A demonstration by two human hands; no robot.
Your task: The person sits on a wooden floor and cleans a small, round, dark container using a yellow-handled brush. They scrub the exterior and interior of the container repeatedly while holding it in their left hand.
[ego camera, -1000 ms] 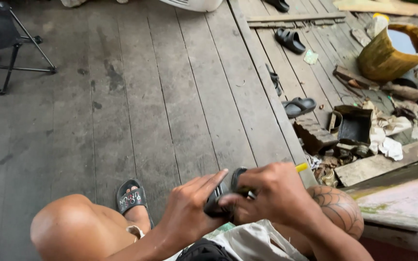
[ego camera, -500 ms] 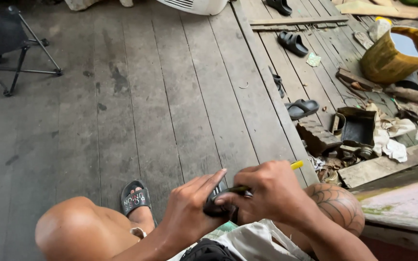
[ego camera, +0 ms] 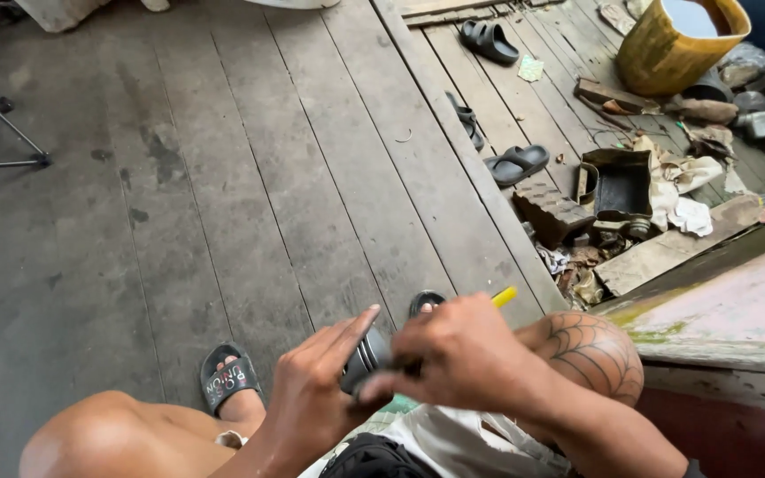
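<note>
- Head view, looking down past bare knees onto grey wooden floorboards.
- Left hand cupped around a small dark ribbed object, fingers long and mostly straight, thumb side pressed against it.
- Right hand curled over the same object from the other side, fingers closed; whatever sits inside the fist hidden by motion blur.
- Yellow tip poking out just beyond the right knuckles; cannot tell what it belongs to.
- Dark ribbed object held between both hands, above the lap, in front of a knee tattooed with a web pattern.
- Black slide sandal on a foot, below and left of the hands.
- Off to the right: loose black sandal, open dark box, yellow bucket among scrap and rags.
</note>
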